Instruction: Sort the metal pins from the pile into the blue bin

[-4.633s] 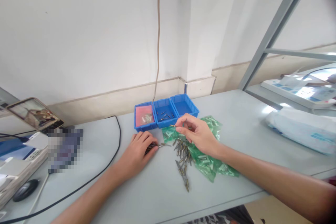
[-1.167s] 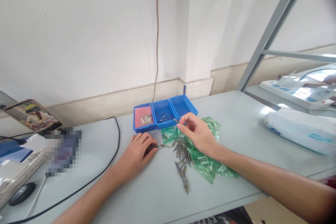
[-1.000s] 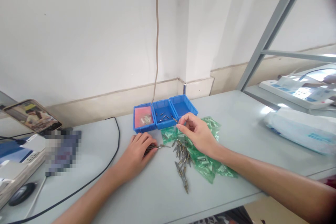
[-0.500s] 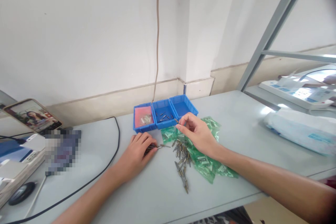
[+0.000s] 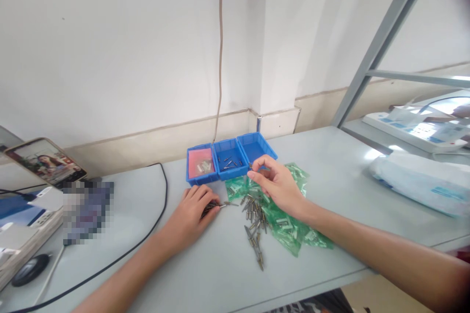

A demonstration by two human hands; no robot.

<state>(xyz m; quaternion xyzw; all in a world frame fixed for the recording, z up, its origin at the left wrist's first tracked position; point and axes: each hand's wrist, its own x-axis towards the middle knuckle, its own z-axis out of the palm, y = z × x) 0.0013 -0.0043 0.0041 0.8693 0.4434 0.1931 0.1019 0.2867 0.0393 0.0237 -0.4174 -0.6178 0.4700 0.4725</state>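
My right hand point(image 5: 278, 185) hovers just in front of three joined blue bins point(image 5: 245, 155), pinching a small metal pin point(image 5: 250, 166) between thumb and forefinger. A pile of loose metal pins point(image 5: 254, 222) lies on the grey table below it, partly on green plastic bags point(image 5: 293, 234). My left hand point(image 5: 191, 215) rests on the table, fingers curled around a dark bundle of pins point(image 5: 211, 207) whose tips stick out to the right. The middle bin holds a few pins point(image 5: 228, 161); the left bin holds a pink bag point(image 5: 200, 162).
A black cable point(image 5: 121, 254) loops across the table's left. A phone point(image 5: 46, 162) leans at far left above stacked items, with a mouse point(image 5: 27, 266) near the edge. White packages point(image 5: 418, 181) and a metal rack post point(image 5: 382, 44) stand at right.
My right hand has shifted slightly right and back toward the right bin, still pinching the pin. The left hand has stayed put.
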